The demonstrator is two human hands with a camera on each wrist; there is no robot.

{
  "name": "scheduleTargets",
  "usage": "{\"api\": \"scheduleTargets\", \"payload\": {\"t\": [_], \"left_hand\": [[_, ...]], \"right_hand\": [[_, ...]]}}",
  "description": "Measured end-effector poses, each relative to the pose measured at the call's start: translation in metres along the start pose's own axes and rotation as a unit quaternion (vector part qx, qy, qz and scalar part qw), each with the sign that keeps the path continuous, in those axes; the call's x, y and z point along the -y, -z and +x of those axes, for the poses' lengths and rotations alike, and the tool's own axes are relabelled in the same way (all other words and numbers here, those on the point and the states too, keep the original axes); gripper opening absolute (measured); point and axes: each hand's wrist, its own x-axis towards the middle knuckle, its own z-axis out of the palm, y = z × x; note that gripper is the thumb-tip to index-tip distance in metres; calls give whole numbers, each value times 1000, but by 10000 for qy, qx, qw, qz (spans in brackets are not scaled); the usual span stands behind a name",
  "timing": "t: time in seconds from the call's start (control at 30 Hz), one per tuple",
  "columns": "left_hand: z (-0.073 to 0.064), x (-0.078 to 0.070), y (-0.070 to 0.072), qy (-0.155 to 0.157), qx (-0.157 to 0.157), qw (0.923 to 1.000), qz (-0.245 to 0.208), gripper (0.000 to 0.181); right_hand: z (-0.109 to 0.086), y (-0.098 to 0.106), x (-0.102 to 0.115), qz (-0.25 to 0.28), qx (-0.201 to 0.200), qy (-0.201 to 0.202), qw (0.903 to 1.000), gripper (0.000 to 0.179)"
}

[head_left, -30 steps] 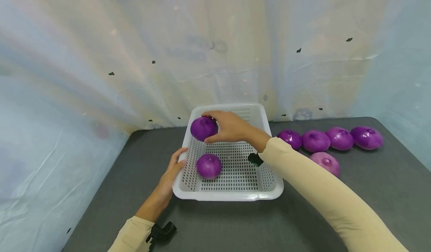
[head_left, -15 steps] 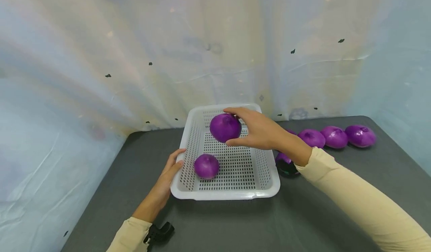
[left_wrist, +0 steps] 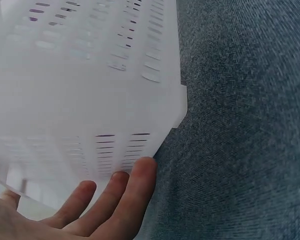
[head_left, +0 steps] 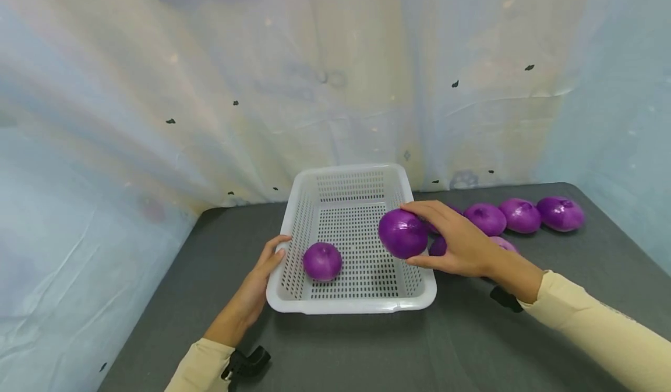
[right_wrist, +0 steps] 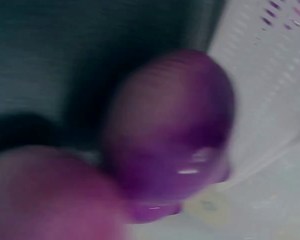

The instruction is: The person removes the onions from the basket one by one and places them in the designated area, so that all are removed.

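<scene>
My right hand [head_left: 461,237] holds a glossy red onion [head_left: 402,233] between thumb and fingers, over the right side of a white perforated plastic basket [head_left: 351,306]. Another red onion [head_left: 322,261] sits inside the basket, toward its left wall. With my left hand [head_left: 257,281] I grip the basket's left rim; the left wrist view shows the fingers [left_wrist: 135,190] against its outer wall. In the right wrist view, blurred, a dark purple onion [right_wrist: 175,130] lies beside the basket, with a pinkish onion [right_wrist: 50,195] near it. My right hand partly hides the onions behind it.
To the right of the basket, several more red onions [head_left: 521,215] lie in a row toward the back of the dark grey tabletop [head_left: 367,351]. A pale patterned curtain [head_left: 335,77] hangs behind the table and along its sides.
My right hand has lifted the onion from the basket's back left and carried it right and toward me, to the right rim. The left hand stays on the basket.
</scene>
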Motion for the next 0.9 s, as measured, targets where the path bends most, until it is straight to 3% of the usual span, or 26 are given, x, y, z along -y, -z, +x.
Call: {"api": "scheduleTargets", "payload": {"t": [0.2, 0.43, 0.63, 0.9], "left_hand": [[3, 3, -1, -212, -124, 9995, 190, 43], [3, 7, -3, -350, -243, 9985, 335, 43], [2, 7, -3, -461, -124, 9987, 172, 45], [2, 8, -3, -424, -179, 9988, 192, 45]], "right_hand": [[-28, -3, -15, 135, -277, 13, 9995, 97], [-52, -6, -30, 623, -793, 526, 9935, 90], [-66, -1, -39, 376, -1029, 852, 9903, 87], [-82, 11, -52, -87, -817, 944, 9921, 85]]}}
